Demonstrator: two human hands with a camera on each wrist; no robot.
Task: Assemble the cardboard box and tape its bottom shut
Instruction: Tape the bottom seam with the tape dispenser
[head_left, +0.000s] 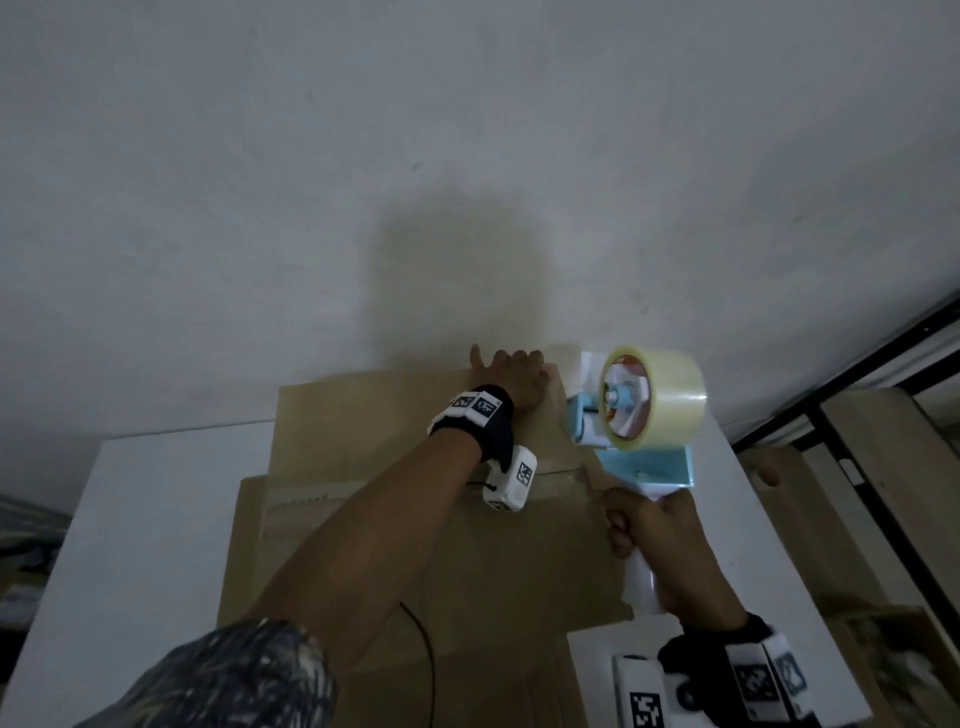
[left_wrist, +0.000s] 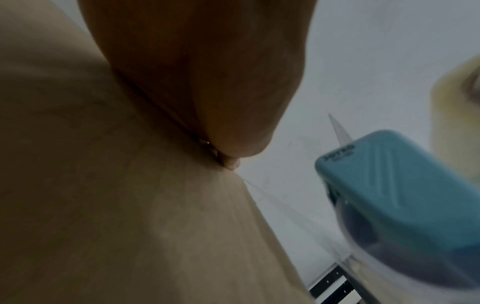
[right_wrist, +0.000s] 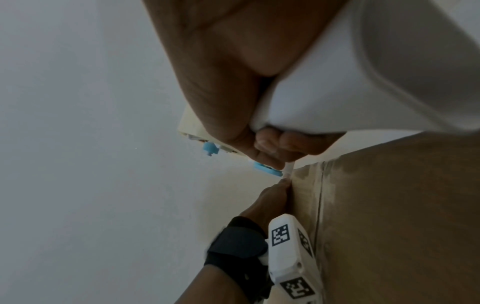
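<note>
Cardboard box (head_left: 415, 519) under flat left hand (head_left: 511, 376); right hand's (head_left: 654, 535) fingers (right_wrist: 270, 144) wrap tape dispenser (head_left: 639, 415) handle.

Bare grey wall (head_left: 467, 130), dim light; white table (head_left: 130, 519); black frame (head_left: 852, 415) right.

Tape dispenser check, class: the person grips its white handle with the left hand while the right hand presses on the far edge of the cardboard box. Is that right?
Not quite: the hands are swapped. In the head view, the right hand grips the white handle of the tape dispenser, while the left hand presses on the far edge of the cardboard box.
</note>
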